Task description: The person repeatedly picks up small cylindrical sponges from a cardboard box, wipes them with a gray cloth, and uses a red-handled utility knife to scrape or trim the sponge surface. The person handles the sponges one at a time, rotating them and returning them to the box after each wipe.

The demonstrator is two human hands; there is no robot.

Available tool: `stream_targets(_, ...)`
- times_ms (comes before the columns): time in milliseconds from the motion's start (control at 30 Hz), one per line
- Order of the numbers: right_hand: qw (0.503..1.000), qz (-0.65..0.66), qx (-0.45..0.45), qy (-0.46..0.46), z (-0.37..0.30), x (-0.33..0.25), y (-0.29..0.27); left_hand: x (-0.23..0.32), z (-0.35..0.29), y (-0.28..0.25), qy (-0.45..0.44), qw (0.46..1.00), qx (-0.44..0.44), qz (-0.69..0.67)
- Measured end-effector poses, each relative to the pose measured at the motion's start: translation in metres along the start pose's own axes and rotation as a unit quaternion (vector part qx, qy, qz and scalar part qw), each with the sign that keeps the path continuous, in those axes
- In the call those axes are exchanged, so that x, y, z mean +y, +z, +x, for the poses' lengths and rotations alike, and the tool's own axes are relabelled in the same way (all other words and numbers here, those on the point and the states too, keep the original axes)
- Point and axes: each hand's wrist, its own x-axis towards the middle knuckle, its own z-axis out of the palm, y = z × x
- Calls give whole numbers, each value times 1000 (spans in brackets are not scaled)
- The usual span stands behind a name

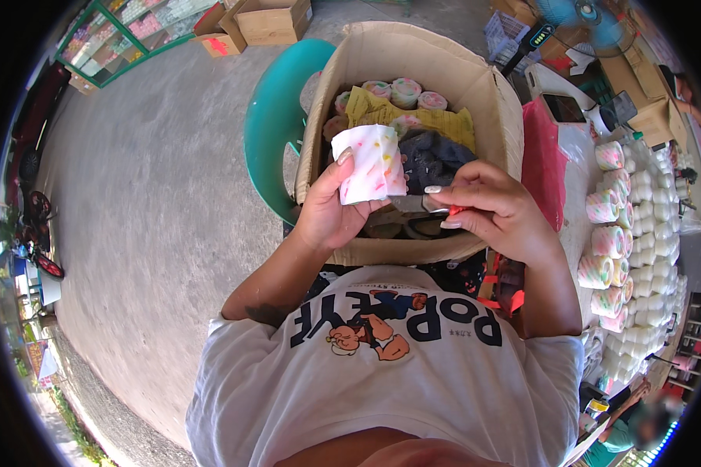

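Over an open cardboard box (pixel 491 84), my left hand (pixel 325 208) grips a white cylindrical piece flecked with pink, yellow and orange (pixel 368 165), perhaps a candle. My right hand (pixel 500 204) is closed on the red handle of a knife (pixel 409 204). Its flat metal blade points left, close to the lower edge of the piece; whether they touch I cannot tell. Inside the box are several similar speckled cylinders (pixel 406 93), a yellow printed sheet (pixel 366 109) and a dark crumpled cloth (pixel 438 159). My hands hide part of the box's near side.
A green plastic chair (pixel 265 128) stands left of the box. On the right are speckled cylinders (pixel 602 206), rows of white ones (pixel 642 292), a pink cloth (pixel 544 167), a phone (pixel 563 109) and a fan (pixel 580 19). Cardboard cartons (pixel 273 22) lie behind. Another person (pixel 646 428) is at lower right.
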Motion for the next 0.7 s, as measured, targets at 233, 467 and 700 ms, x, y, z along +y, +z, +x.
stream_targets(233,986,-134,55,-82,7,-5,19,-1,0,-3,9,999,4,39)
stream_targets(467,981,-159,73,-81,13,-6,24,-1,0,-2,7,1000,1,-2)
stream_targets(700,968,-215,100,-84,17,-7,15,2,0,0,-11,1000,15,-8)
